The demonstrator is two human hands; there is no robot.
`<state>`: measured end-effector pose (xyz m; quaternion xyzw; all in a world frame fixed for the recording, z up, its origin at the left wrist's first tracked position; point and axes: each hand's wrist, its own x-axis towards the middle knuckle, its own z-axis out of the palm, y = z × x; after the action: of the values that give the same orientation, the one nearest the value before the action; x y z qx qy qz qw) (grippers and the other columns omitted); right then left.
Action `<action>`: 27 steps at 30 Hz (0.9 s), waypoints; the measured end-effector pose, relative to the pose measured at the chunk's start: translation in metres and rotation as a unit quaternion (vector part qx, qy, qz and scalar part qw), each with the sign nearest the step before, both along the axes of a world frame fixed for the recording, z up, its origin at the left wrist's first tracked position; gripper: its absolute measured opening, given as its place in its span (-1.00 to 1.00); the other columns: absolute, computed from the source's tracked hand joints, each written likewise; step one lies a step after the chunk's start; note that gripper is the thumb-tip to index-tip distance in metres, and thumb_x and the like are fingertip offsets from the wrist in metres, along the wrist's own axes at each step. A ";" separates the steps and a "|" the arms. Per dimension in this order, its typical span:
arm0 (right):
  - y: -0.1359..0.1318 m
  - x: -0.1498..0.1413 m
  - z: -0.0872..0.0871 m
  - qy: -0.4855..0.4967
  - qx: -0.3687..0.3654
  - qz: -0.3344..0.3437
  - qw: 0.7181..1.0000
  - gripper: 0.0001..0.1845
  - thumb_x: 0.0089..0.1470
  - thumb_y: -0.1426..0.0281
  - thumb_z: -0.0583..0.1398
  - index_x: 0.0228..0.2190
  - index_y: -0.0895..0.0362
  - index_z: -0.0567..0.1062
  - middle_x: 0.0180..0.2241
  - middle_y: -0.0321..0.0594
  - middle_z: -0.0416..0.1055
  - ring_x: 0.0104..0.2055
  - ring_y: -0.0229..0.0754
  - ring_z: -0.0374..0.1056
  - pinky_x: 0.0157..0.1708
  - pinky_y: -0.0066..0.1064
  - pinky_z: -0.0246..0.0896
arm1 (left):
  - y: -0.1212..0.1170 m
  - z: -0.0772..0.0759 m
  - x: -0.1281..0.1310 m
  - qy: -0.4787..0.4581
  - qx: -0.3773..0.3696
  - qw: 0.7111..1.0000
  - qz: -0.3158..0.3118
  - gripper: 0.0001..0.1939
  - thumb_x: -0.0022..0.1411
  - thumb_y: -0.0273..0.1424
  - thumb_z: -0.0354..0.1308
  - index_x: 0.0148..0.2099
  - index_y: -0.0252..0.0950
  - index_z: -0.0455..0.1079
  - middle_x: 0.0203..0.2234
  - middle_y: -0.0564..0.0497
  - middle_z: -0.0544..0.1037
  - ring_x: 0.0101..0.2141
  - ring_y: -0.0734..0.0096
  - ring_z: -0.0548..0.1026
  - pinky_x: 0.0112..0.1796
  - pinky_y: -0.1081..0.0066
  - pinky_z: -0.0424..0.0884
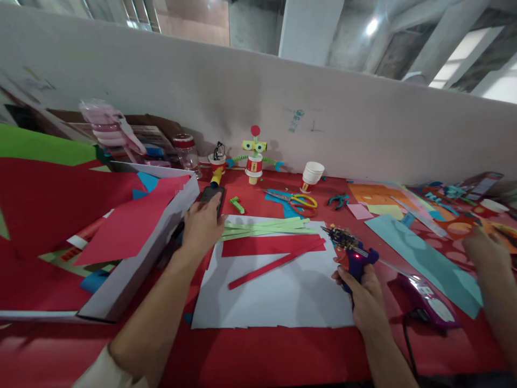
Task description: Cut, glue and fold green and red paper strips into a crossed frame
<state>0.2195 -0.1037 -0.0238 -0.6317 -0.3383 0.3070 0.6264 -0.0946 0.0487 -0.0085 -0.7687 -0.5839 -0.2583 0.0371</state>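
Observation:
My left hand [202, 223] lies over the near end of a dark phone [213, 195], fingers stretched out and apart. In my right hand [365, 293] is a dark blue hot glue gun [355, 267] with a small red light on, its nozzle end close to a messy dark clump. Between my hands a white sheet [274, 302] lies on the red table. Several light green paper strips [262, 229] cross its far edge. Below them are a wide red paper strip [258, 246] and a narrow, slanted red strip [266, 268].
A paper-cup robot figure [254, 166] stands at the back near stacked cups [312, 175], scissors [294, 200] and pliers [338, 201]. At left is a white box [133, 258] of coloured paper. A purple device [430, 302] and another person's hand [488, 250] are at right.

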 end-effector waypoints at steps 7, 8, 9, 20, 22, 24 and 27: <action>-0.001 -0.004 0.004 -0.019 -0.003 0.016 1.000 -0.63 -0.19 0.21 0.32 -0.34 0.10 0.38 -0.60 -0.35 0.38 -0.54 -0.24 0.26 -0.50 -0.40 0.18 | 0.030 -0.007 -0.004 0.060 -0.098 0.992 0.058 -0.36 0.25 -0.17 -0.07 0.29 -0.35 0.02 -0.06 -0.32 0.52 0.11 -0.25 0.22 -0.06 -0.18 0.14; -0.001 -0.004 0.004 -0.018 0.000 0.019 1.000 -0.63 -0.19 0.21 0.32 -0.34 0.11 0.38 -0.60 -0.35 0.38 -0.54 -0.23 0.26 -0.50 -0.40 0.18 | 0.031 -0.008 -0.004 0.063 -0.103 0.991 0.060 -0.36 0.25 -0.16 -0.08 0.29 -0.37 0.02 -0.06 -0.33 0.51 0.12 -0.25 0.21 -0.06 -0.19 0.13; 0.000 -0.004 0.003 -0.017 0.001 0.021 1.000 -0.64 -0.19 0.22 0.33 -0.35 0.11 0.38 -0.61 -0.35 0.38 -0.54 -0.24 0.26 -0.50 -0.40 0.17 | 0.032 -0.010 -0.004 0.065 -0.106 0.990 0.062 -0.36 0.25 -0.16 -0.09 0.29 -0.38 0.03 -0.06 -0.34 0.51 0.12 -0.25 0.21 -0.05 -0.19 0.13; -0.001 0.000 -0.004 -0.015 0.003 0.029 0.999 -0.66 -0.16 0.26 0.33 -0.34 0.10 0.36 -0.59 -0.36 0.39 -0.53 -0.26 0.26 -0.49 -0.42 0.19 | 0.039 -0.015 -0.010 0.043 -0.081 0.995 0.045 -0.39 0.23 -0.18 0.00 0.23 -0.43 0.13 -0.16 -0.30 0.57 0.10 -0.15 0.27 -0.05 0.03 0.23; -0.001 -0.001 -0.004 -0.015 0.007 0.029 0.999 -0.66 -0.17 0.26 0.34 -0.35 0.10 0.37 -0.60 -0.36 0.39 -0.54 -0.26 0.26 -0.49 -0.42 0.18 | 0.036 -0.010 -0.006 0.040 -0.075 0.995 0.048 -0.39 0.22 -0.19 0.01 0.23 -0.41 0.13 -0.11 -0.32 0.54 0.11 -0.17 0.25 -0.06 0.01 0.24; -0.001 -0.001 -0.004 -0.017 0.009 0.028 0.999 -0.65 -0.18 0.25 0.34 -0.34 0.11 0.39 -0.61 -0.36 0.39 -0.55 -0.26 0.25 -0.50 -0.42 0.18 | 0.027 -0.002 0.001 0.038 -0.062 0.997 0.039 -0.44 0.22 -0.19 0.02 0.20 -0.36 0.20 -0.07 -0.32 0.50 0.08 -0.19 0.29 -0.09 -0.02 0.26; -0.002 -0.001 -0.002 -0.011 0.016 0.029 0.999 -0.66 -0.15 0.24 0.33 -0.33 0.11 0.40 -0.61 -0.35 0.39 -0.55 -0.26 0.24 -0.51 -0.42 0.17 | -0.003 0.007 0.018 -0.004 -0.099 0.991 -0.093 -0.64 0.22 -0.24 0.03 0.00 -0.28 0.39 -0.13 -0.20 0.54 -0.11 0.08 0.47 -0.14 0.17 0.36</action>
<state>0.2181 -0.1054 -0.0258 -0.6146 -0.3682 0.3127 0.6236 -0.0766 0.0454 -0.0013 -0.8185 -0.5330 -0.2042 -0.0655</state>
